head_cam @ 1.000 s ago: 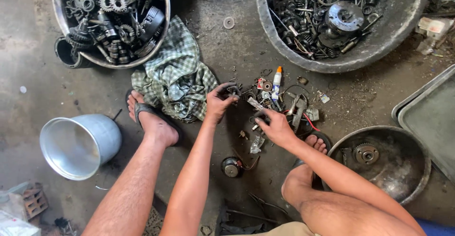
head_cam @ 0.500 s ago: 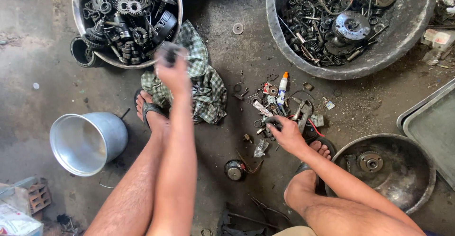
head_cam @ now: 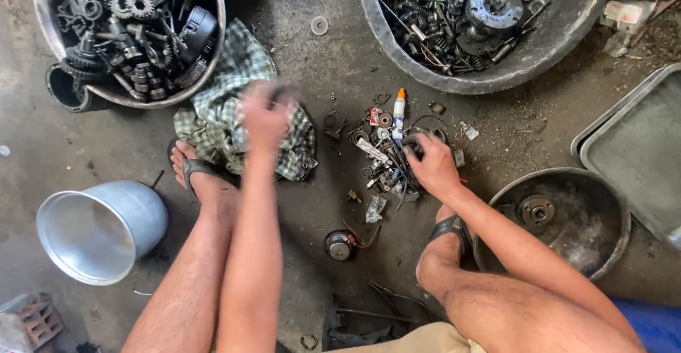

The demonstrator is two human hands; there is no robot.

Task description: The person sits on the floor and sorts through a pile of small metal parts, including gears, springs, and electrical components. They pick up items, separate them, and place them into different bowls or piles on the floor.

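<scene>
My left hand (head_cam: 266, 115) is blurred in mid-air over a green checked cloth (head_cam: 227, 90) beside my left foot. Its fingers look curled, but I cannot tell whether they hold anything. My right hand (head_cam: 434, 168) rests on a pile of small metal parts (head_cam: 379, 158) on the ground. Its fingers are closed on a small dark part (head_cam: 414, 144) at the pile's right side. A white tube with an orange cap (head_cam: 399, 106) lies at the top of the pile.
A steel basin (head_cam: 214, 48) of gears sits at top left, and a grey basin (head_cam: 454, 78) of springs and parts at top right. A dark pan (head_cam: 610, 204) holding a gear, a metal tray (head_cam: 638, 147), an aluminium pot (head_cam: 99, 229) and a round part (head_cam: 339, 245) surround my legs.
My left hand picked something from the pile, reached up to the gear basin, and has now drawn back over the cloth. My right hand has stayed on the pile.
</scene>
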